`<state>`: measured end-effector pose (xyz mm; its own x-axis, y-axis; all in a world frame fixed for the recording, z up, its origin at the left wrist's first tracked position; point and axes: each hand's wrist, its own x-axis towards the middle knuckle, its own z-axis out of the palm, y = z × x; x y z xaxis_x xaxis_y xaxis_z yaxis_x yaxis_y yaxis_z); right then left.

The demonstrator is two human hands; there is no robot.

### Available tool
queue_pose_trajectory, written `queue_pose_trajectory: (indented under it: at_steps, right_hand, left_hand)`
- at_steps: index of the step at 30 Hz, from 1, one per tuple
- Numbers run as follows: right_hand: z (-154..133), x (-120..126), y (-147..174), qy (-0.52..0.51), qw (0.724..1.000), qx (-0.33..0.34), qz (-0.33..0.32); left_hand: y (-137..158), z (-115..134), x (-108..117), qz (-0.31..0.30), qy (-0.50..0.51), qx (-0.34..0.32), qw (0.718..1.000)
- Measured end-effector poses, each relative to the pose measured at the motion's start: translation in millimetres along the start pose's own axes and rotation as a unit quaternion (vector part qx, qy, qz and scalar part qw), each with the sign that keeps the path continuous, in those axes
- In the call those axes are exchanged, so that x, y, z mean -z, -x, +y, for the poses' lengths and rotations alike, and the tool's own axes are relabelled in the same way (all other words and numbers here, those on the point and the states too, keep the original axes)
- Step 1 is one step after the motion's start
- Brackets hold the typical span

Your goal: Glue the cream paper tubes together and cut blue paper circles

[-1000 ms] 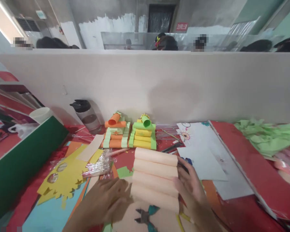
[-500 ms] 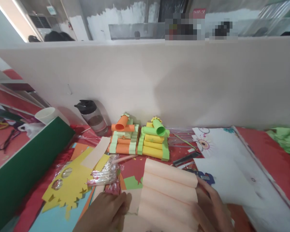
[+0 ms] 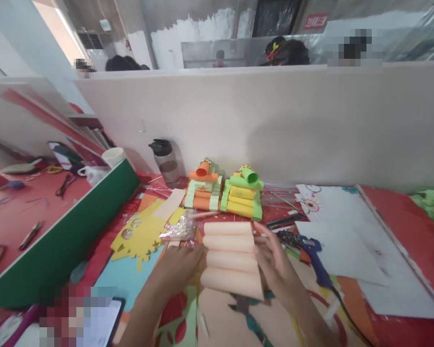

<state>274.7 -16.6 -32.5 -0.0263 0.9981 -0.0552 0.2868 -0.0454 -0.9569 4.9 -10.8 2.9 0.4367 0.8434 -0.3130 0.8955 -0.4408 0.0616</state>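
A panel of several peach paper rolls (image 3: pixel 228 260), joined side by side, lies between my two hands. My left hand (image 3: pixel 184 262) grips its left edge, fingers bent and partly hidden. My right hand (image 3: pixel 277 262) holds the right edge, fingers along the roll ends. Below the panel, pliers (image 3: pixel 243 306) with teal handles lie on a peach paper sheet (image 3: pixel 217 313). A blue glue gun (image 3: pixel 313 248), a small red light on its body, rests right of my right hand. Behind stand two paper tank models, one orange and pale green (image 3: pixel 202 200), one yellow and green (image 3: pixel 243 198).
Yellow cut paper (image 3: pixel 144 236) and blue paper (image 3: pixel 119 284) lie at left beside a green divider (image 3: pixel 79 236). A water bottle (image 3: pixel 167 166) stands against the white partition (image 3: pixel 217 115). White drawn sheets (image 3: pixel 347 250) cover the right. A phone (image 3: pixel 104 318) lies front left.
My view has shifted left and takes in more of the table's front. The roll panel appears more level and turned; both hands still hold its sides.
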Motion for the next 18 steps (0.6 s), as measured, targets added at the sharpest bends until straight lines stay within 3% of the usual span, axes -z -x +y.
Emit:
queue_pose_trajectory:
  at_steps: [3, 7, 11, 14, 18]
  right_hand:
    - [0.0, -3.5, -10.1, 0.031, 0.999, 0.035, 0.005]
    - [-1.9, -6.6, -16.0, 0.08, 0.993, 0.082, 0.004]
    - [-9.9, -7.0, -8.9, 0.192, 0.967, 0.164, -0.035]
    - [-20.0, -7.0, 3.2, 0.236, 0.954, 0.174, -0.062]
    - [-51.2, -11.2, 18.9, 0.258, 0.939, 0.221, -0.045]
  left_hand:
    - [11.0, 9.1, 4.4, 0.031, -0.003, 0.02, 0.999]
    - [34.9, 12.5, 5.5, 0.072, 0.033, 0.122, 0.989]
    - [71.4, -3.1, 2.5, 0.112, 0.077, 0.225, 0.965]
    - [102.8, -19.8, -4.5, 0.135, 0.075, 0.289, 0.945]
    - [134.0, -30.0, -16.4, 0.159, 0.087, 0.297, 0.938]
